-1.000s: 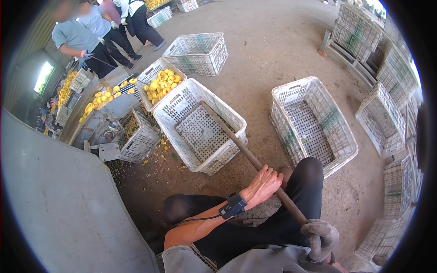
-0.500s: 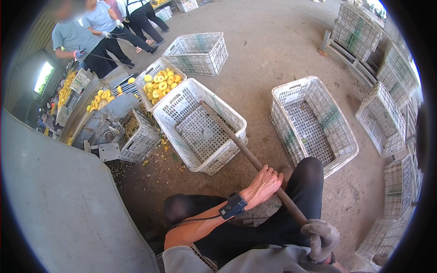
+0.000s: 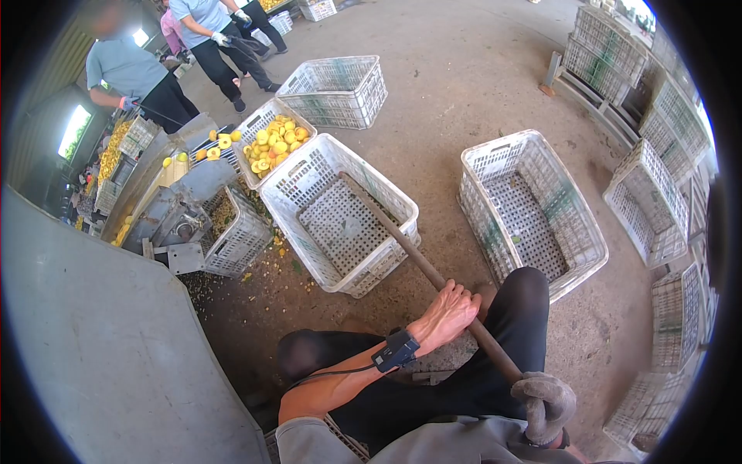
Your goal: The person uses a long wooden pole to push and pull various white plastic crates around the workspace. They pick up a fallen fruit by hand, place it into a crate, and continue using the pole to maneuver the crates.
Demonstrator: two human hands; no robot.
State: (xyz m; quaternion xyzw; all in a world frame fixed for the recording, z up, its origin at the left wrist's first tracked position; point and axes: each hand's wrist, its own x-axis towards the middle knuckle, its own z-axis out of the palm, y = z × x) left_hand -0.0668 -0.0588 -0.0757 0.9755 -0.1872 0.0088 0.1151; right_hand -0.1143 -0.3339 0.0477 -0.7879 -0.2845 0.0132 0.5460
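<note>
My left hand (image 3: 447, 311), bare, is wrapped round the middle of a long wooden pole (image 3: 421, 265). My right hand (image 3: 546, 404), in a grey glove, grips the pole's lower end beside my knee. The pole's far end reaches into a white plastic crate (image 3: 309, 282) with nothing else in it. Behind that crate a smaller crate (image 3: 253, 179) holds a heap of yellow fruit halves (image 3: 274, 141). More fruit lies on the metal chute (image 3: 205, 124) of a machine.
White crates stand at the right (image 3: 533, 220) and behind (image 3: 332, 93). A crate of scraps (image 3: 241, 243) sits under the chute. A large grey metal panel (image 3: 108, 332) fills the left. Stacked crates (image 3: 607, 58) line the right edge. Several people stand at the back left.
Fruit has moved along the chute, and less lies on its upper part. One person at the back has shifted right, away from the nearest person. My hands and the pole are unmoved.
</note>
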